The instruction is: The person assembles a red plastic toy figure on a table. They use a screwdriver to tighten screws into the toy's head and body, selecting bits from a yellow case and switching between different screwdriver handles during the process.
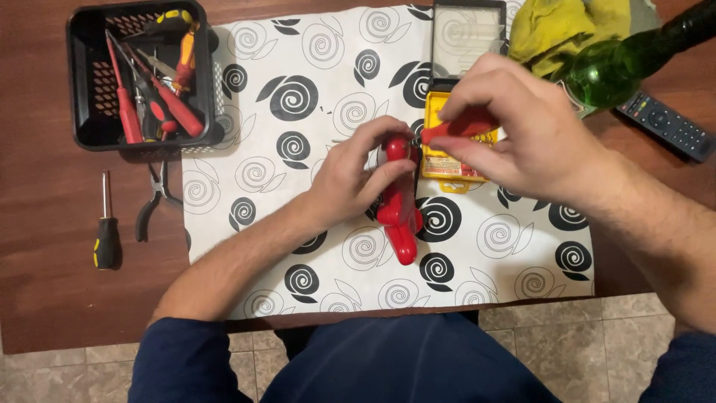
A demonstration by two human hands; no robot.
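Two bare hands meet over a white cloth printed with black spirals (pixel 313 97), spread on the brown wooden surface (pixel 45 224). One glossy red plastic toy-like object (pixel 399 201) lies at the cloth's middle; the left hand (pixel 354 175) is curled closed around its upper part. The right hand (pixel 514 127) pinches one small red-handled screwdriver (pixel 455 128), tip against the object's top. Just behind sits one yellow plastic bit case (pixel 447 160) with a clear open lid. One black plastic basket (pixel 138 75) holds several red-handled tools. Beside it lie one yellow-and-black screwdriver (pixel 106 227) and one pair of pliers (pixel 154 198). One green glass bottle (pixel 634 56), one yellow rag (pixel 559 26) and one black remote (pixel 666 125) sit right.
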